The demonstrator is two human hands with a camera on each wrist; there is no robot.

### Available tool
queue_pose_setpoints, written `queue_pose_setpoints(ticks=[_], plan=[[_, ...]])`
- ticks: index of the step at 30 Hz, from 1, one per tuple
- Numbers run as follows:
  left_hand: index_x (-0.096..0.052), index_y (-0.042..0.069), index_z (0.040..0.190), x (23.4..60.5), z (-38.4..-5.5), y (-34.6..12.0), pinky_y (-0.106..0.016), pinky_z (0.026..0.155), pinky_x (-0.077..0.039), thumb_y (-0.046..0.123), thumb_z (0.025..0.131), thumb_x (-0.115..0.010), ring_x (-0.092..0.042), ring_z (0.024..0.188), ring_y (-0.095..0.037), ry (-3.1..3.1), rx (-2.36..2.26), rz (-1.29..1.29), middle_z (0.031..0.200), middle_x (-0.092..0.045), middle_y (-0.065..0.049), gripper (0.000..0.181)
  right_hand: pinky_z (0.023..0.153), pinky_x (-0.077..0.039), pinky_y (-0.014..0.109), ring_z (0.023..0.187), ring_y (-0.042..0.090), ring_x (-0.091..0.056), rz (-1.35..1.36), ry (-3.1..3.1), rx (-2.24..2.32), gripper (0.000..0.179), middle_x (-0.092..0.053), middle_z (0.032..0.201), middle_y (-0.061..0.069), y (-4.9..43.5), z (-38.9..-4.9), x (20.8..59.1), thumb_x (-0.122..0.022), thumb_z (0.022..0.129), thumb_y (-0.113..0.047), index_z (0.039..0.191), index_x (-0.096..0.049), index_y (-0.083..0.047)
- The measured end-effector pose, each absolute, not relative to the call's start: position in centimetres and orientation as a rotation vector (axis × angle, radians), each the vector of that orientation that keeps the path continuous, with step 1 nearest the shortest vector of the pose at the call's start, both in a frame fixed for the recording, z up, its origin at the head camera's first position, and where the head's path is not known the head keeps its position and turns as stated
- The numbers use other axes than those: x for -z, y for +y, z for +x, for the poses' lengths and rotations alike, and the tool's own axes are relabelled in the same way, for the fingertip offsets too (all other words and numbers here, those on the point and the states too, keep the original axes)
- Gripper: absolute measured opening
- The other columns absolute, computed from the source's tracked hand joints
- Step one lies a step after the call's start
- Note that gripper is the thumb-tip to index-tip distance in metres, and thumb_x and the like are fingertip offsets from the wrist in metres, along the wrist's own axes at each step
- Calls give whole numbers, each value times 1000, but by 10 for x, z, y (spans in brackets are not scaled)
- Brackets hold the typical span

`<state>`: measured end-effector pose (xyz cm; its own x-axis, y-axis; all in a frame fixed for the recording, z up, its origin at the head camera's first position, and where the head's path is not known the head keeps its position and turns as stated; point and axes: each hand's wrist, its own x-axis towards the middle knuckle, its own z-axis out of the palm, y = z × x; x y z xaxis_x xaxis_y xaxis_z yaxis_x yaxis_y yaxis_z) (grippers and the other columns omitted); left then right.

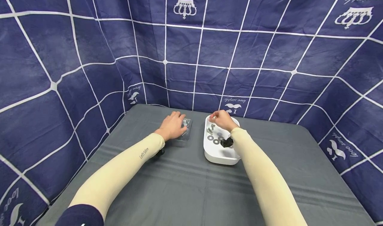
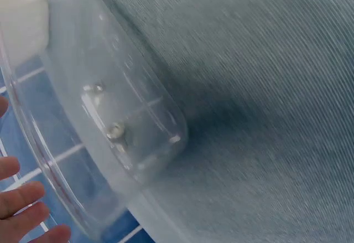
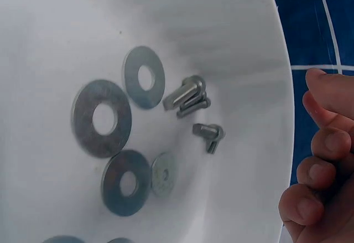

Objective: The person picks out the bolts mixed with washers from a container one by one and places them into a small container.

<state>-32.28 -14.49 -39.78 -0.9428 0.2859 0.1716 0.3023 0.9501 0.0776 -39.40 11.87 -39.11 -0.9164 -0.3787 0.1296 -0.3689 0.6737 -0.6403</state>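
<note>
In the head view my left hand [image 1: 173,125] lies over the left side of a clear plastic box [image 1: 180,142], its fingers spread and loosely bent. The left wrist view shows these fingers [image 2: 25,204] beside the box's rim; a few blurred metal pieces [image 2: 116,132] show through the clear wall. Above the far end of a white tray [image 1: 219,159] is my right hand [image 1: 223,120], with thumb and index fingertips close together and the other fingers curled. Nothing shows between those fingertips. Inside the tray lie several short bolts [image 3: 185,96] and several flat washers [image 3: 102,118].
A grey cloth [image 1: 173,186] covers the table under both containers. Behind and along the sides hangs a blue curtain [image 1: 263,53] with white grid lines, close to the tray's far end. A gap of cloth separates the box from the tray.
</note>
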Motion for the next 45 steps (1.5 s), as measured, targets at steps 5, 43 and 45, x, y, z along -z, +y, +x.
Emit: queue_pose_setpoints(ticks=[5, 43, 45], plan=[[-50, 6, 147, 397, -324, -134, -53, 110, -41, 41, 99, -55, -43, 139, -32, -2933, 183, -462, 145, -50, -16, 59, 62, -41, 26, 63, 13, -48, -648, 2898, 1072, 19, -54, 67, -1, 125, -396, 396, -71, 91, -18, 101, -75, -2], [-51, 7, 145, 406, -327, -67, -43, 107, -46, 43, 101, -51, -47, 131, -27, -2943, 256, -599, 137, -54, -14, 57, 61, -38, 28, 65, 14, -46, -487, 2904, 1052, 21, -52, 69, 0, 152, -390, 411, -73, 90, -18, 104, -75, -2], [-50, 7, 146, 406, -328, -64, -43, 106, -47, 43, 101, -51, -48, 129, -27, -2953, 257, -600, 136, -54, -14, 58, 62, -38, 28, 66, 15, -47, -492, 2910, 1039, 22, -53, 70, 0, 153, -390, 411, -73, 90, -18, 104, -75, -2]])
